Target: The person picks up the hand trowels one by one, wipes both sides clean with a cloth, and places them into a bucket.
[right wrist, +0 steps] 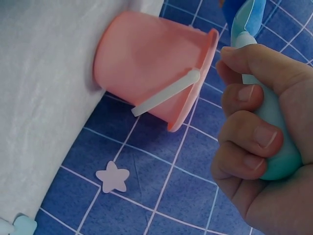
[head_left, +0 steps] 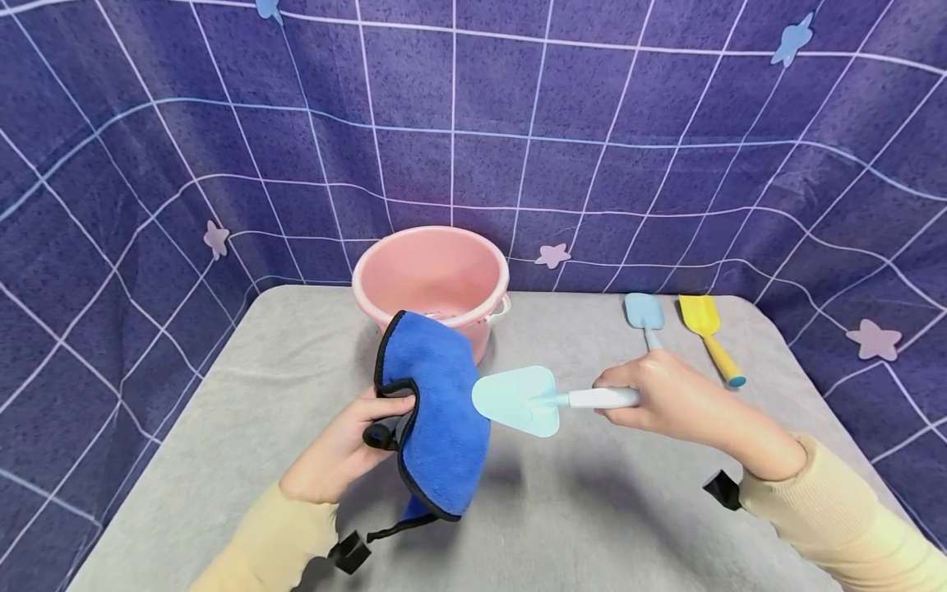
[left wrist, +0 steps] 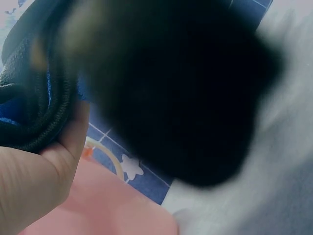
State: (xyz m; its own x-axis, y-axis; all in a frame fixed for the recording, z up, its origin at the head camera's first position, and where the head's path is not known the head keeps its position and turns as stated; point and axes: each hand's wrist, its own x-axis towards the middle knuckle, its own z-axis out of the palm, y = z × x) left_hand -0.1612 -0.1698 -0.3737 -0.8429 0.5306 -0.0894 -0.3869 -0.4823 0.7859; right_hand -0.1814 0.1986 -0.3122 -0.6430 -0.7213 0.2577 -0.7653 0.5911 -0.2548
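My left hand (head_left: pixel 348 452) grips a blue towel (head_left: pixel 444 411) with black edging, the thumb lying over its near side. A dark loop and a black cord hang from the cloth. In my right hand (head_left: pixel 658 390) is the pale handle of a light blue toy shovel (head_left: pixel 521 399); the right wrist view shows fingers curled round the handle (right wrist: pixel 279 132). The shovel's blade points left and overlaps the towel's right edge in the head view. Much of the left wrist view is hidden by a dark blurred shape.
Behind the towel stands a pink bucket (head_left: pixel 429 255) with a white handle (right wrist: pixel 166 93). At the back right of the grey-covered table (head_left: pixel 296 362) lie another light blue shovel (head_left: pixel 644 311) and a yellow scoop (head_left: pixel 710 333). A blue gridded curtain with star shapes surrounds the table.
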